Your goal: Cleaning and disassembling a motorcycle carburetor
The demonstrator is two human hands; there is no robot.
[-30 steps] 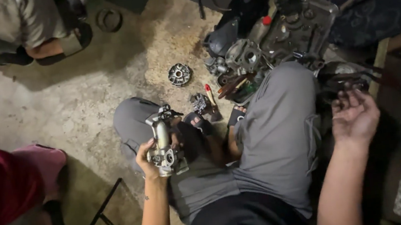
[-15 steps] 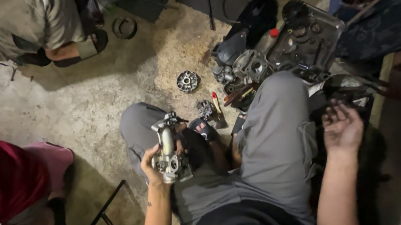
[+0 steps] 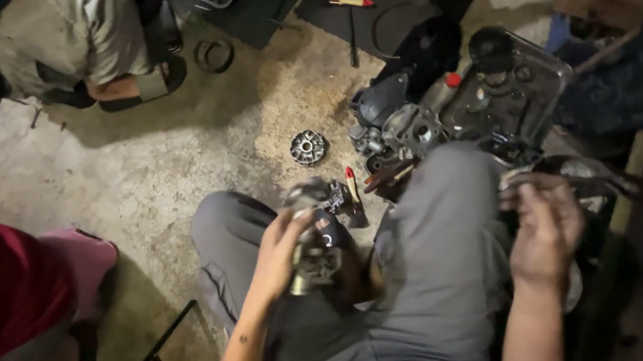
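Note:
I sit on a concrete floor with my grey-trousered legs drawn up. My left hand [image 3: 277, 254] grips a small silver metal engine part [image 3: 314, 242], held upright between my knees; motion blurs it. My right hand [image 3: 544, 232] hovers palm down past my right knee, over dark parts at the right. Its fingers are partly curled, and whether anything sits under them I cannot tell.
A round toothed metal disc [image 3: 307, 147] lies on the floor ahead. Beyond it are an engine casing [image 3: 404, 127], a red-handled tool [image 3: 352, 183] and a dark metal tray [image 3: 516, 86]. One person crouches at top left [image 3: 79, 39], another in red sits at left [image 3: 3, 289].
My left hand has carried the metal part to the right, closer to my body. My right hand has turned palm down and lowered. The view has shifted downward.

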